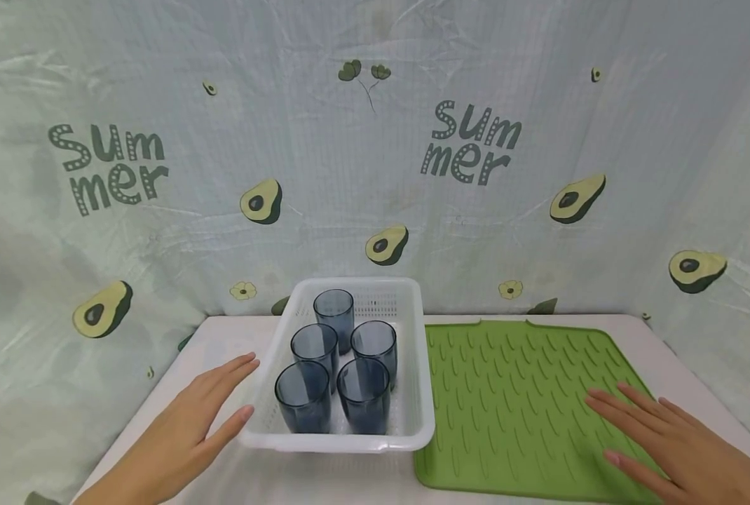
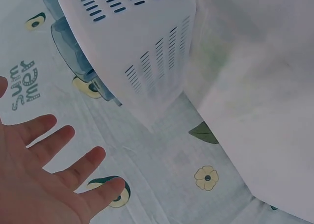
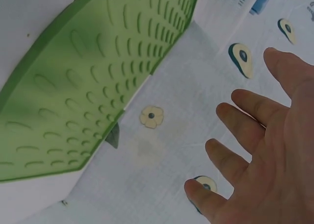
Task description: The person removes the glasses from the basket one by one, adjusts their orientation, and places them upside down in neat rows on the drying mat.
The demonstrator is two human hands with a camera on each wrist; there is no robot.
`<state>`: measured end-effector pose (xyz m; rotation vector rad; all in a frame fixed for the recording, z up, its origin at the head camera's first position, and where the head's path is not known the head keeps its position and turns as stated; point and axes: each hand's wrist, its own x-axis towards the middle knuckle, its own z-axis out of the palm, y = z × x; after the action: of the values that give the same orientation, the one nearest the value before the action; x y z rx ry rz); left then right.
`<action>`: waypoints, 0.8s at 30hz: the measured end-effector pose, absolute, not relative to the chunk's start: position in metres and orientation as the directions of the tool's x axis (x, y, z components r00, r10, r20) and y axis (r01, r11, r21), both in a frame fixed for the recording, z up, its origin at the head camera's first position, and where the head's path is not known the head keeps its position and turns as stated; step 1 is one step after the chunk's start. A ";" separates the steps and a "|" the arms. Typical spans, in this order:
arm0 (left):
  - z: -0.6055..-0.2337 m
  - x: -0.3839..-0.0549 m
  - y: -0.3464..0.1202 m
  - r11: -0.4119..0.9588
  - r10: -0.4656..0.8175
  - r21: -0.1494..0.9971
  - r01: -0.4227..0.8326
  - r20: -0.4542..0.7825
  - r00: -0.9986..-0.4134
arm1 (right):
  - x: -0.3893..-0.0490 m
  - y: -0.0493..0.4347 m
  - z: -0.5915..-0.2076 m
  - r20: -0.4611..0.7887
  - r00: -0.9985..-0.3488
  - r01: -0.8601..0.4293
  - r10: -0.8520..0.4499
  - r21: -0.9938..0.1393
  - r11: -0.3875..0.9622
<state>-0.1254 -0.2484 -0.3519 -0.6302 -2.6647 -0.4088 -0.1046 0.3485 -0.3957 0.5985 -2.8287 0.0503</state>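
A white plastic basket (image 1: 423,393) with slotted walls stands on the table, holding several blue-grey tinted glasses (image 1: 364,396) that are upright with their rims up. Just left of the basket, my left hand (image 1: 188,421) hovers with straight, spread fingers and holds nothing. To the basket's right lies a green ridged mat (image 1: 495,400). Over the mat's right front part is my right hand (image 1: 671,449), its fingers extended and nothing in its grasp. The left wrist view shows the basket's side wall (image 2: 132,47) beyond the fingers. In the right wrist view the mat (image 3: 98,76) lies past the fingertips.
The white table (image 1: 223,344) reaches back to a pale curtain (image 1: 324,140) printed with avocados and lettering. This cloth also hangs along the left and right sides. The mat's left edge lies right beside the basket.
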 end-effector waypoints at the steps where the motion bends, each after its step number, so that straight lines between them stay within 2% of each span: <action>1: -0.350 -0.127 -0.248 0.855 0.369 0.201 0.478 0.412 -0.833 | -0.104 0.348 -0.395 0.248 -0.885 -0.402 -0.393 0.017 0.916; 7: -0.339 -0.132 -0.241 0.841 0.344 0.312 0.443 0.322 -0.882 | -0.102 0.345 -0.395 0.264 -0.862 -0.435 -0.433 0.054 0.899; 12: -0.330 -0.141 -0.239 0.813 0.356 0.383 0.438 0.269 -0.895 | -0.101 0.343 -0.393 0.268 -0.851 -0.447 -0.453 0.085 0.890; 24: -0.317 -0.166 -0.244 0.731 0.353 0.465 0.500 0.370 -0.860 | -0.102 0.333 -0.383 0.288 -0.843 -0.428 -0.454 0.151 0.891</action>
<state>-0.1658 -0.2436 -0.3172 -0.6723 -2.6779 -0.8274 -0.1021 0.3334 -0.3829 0.6564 -2.7410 -0.1158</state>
